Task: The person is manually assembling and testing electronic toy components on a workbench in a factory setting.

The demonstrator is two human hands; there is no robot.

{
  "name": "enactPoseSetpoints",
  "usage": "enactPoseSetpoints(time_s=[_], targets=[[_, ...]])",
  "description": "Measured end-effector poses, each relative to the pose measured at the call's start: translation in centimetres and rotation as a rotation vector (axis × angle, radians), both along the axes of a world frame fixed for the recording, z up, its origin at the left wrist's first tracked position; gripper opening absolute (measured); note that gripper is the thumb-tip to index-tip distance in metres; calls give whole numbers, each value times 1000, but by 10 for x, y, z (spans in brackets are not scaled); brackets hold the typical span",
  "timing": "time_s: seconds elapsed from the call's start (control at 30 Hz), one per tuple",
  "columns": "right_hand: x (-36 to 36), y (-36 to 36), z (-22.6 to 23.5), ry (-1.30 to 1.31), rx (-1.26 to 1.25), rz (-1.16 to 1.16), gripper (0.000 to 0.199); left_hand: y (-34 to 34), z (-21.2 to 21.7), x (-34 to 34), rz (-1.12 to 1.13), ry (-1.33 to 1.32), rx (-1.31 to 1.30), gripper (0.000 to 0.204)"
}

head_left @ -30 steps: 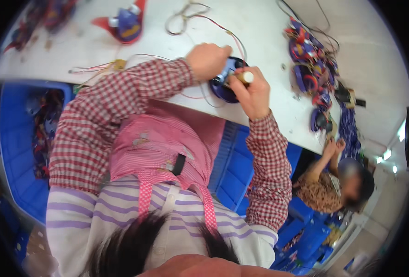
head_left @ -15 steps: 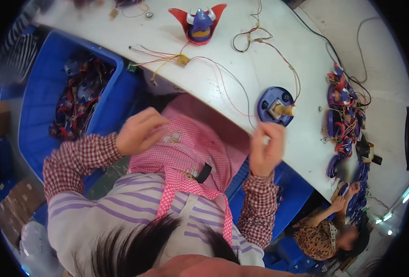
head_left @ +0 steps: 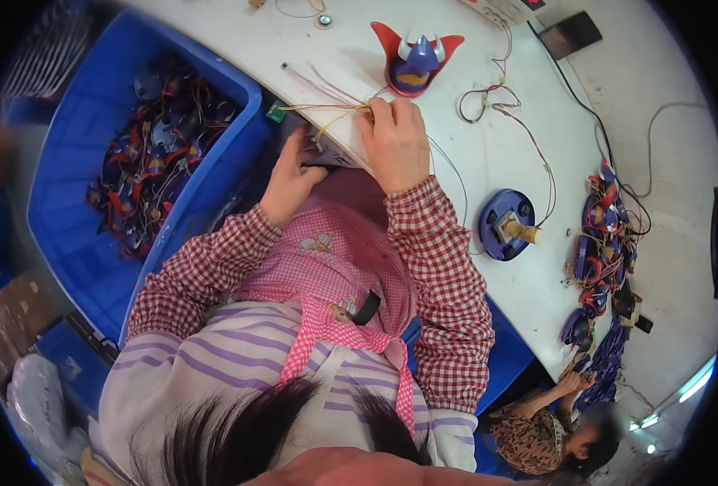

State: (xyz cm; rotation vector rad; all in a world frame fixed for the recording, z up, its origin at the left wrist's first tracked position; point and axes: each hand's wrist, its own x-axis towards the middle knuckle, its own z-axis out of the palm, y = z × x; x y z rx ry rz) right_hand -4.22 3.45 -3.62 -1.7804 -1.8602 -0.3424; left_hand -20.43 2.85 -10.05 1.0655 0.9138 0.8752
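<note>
My right hand (head_left: 397, 146) is at the near table edge, fingers closed on a small tan circuit board (head_left: 368, 111), mostly hidden beneath the fingertips. Red and yellow wires (head_left: 326, 107) run left from it to a little green board (head_left: 275, 111) hanging just past the edge. My left hand (head_left: 292, 176) is below these wires, thumb and fingers apart, holding nothing. Beyond my right hand stands a purple toy head (head_left: 420, 61) with white horns and a red winged collar. To the right lies a round blue toy part (head_left: 506, 225) with a tan motor-like piece on it.
A blue bin (head_left: 201, 182) of wired toy parts stands left of the table (head_left: 489, 158). More toy parts (head_left: 602, 235) line the right side, near a co-worker (head_left: 529, 429). Looped cable (head_left: 485, 105) and a black flat device (head_left: 570, 36) lie at the back.
My right hand has moved up and left from beside the round blue part to the small circuit board. My left hand has shifted toward the table edge. The view has turned left.
</note>
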Motion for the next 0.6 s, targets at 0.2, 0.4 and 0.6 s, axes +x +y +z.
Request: enactPoseSetpoints(time_s=[0.2,0.4,0.6], targets=[[11,0,8,-136,36,79,21,1,6,-2,-64,-229,-137,63],[30,-9,14,-178,-36,183,18,2,11,-7,43,-334,-219,48],[43,-19,18,-211,-58,184,17,25,25,-21,20,-483,-333,28]])
